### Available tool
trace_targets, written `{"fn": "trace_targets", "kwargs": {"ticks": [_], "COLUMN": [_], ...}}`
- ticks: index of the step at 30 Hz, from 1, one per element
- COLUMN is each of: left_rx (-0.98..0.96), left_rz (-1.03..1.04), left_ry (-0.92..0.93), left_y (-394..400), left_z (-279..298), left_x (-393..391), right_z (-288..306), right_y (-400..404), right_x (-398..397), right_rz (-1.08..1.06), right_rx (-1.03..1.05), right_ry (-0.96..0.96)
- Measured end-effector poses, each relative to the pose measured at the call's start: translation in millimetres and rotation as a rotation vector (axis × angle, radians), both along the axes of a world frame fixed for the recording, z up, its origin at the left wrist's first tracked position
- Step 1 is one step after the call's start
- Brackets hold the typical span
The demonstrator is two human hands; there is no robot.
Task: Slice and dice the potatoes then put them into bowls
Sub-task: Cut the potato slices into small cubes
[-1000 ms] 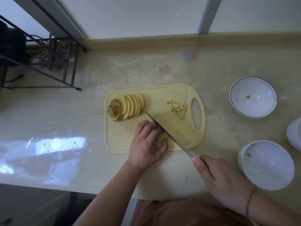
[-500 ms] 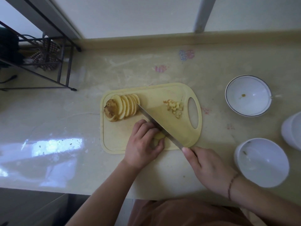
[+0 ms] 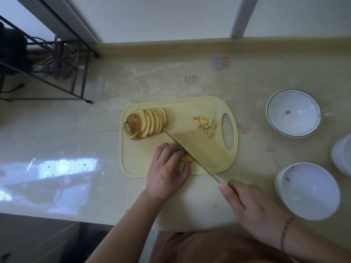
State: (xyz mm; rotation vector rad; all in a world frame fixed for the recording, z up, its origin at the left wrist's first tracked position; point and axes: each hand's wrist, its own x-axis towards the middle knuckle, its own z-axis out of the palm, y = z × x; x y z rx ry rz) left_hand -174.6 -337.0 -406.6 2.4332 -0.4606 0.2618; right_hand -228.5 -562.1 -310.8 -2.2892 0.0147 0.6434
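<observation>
Countertop cutting board (image 3: 205, 149): left hand (image 3: 167, 171) pinches potato piece (image 3: 187, 158), right hand (image 3: 250, 204) grips knife (image 3: 190, 151)

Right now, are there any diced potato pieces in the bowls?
No, the dice lie on the board; both bowls hold only specks.

No readable text or labels anywhere.

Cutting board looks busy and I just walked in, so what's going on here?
A person is dicing potato on the yellow cutting board. The left hand holds a potato piece down near the board's front edge, and the right hand grips a knife whose blade lies against it. A fanned row of potato slices and a small diced pile wait on the board. The white bowls hold almost nothing.
</observation>
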Motion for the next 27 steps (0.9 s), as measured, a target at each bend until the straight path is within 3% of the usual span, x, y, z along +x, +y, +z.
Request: {"fn": "trace_targets", "kwargs": {"ticks": [11, 27], "left_rx": [-0.015, -0.054], "left_rz": [-0.011, 0.014], "left_ry": [-0.032, -0.054], "left_y": [-1.3, 1.5], "left_z": [1.1, -0.8], "left_x": [1.5, -1.6], "right_z": [4.8, -3.0], "right_y": [2.1, 1.4], "right_x": [2.7, 9.0], "right_rz": [0.068, 0.027], "right_rx": [-0.055, -0.009], "right_ry": [0.06, 0.002]}}
